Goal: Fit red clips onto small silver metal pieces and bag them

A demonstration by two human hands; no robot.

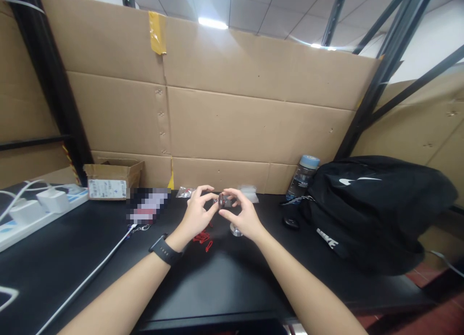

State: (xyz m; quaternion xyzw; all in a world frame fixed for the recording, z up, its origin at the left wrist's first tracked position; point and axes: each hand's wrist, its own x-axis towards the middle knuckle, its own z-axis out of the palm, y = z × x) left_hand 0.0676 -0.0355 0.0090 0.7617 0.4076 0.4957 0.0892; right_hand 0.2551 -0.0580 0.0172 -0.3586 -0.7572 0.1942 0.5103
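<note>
A small dark, round, partly see-through piece [222, 201] is held above the black table, between my two hands; its exact kind is not clear. My left hand [199, 210], with a dark watch on the wrist, has its thumb and fingertips at the piece's left side. The fingers and thumb of my right hand [244, 214] curve round its right side. Below my right hand a shiny silver round part [235, 230] sits on the table, partly covered by that hand. Tangled red cord [202, 237] lies under my left hand.
Behind my hands lie small clear plastic bags [184, 192]. Left are a cardboard box [107, 181], a blurred-out flat item [149, 204] with a white cable and a power strip [47, 207]. A bottle [302, 178] and black bag [366, 214] stand right. Cardboard [224, 117] walls the back.
</note>
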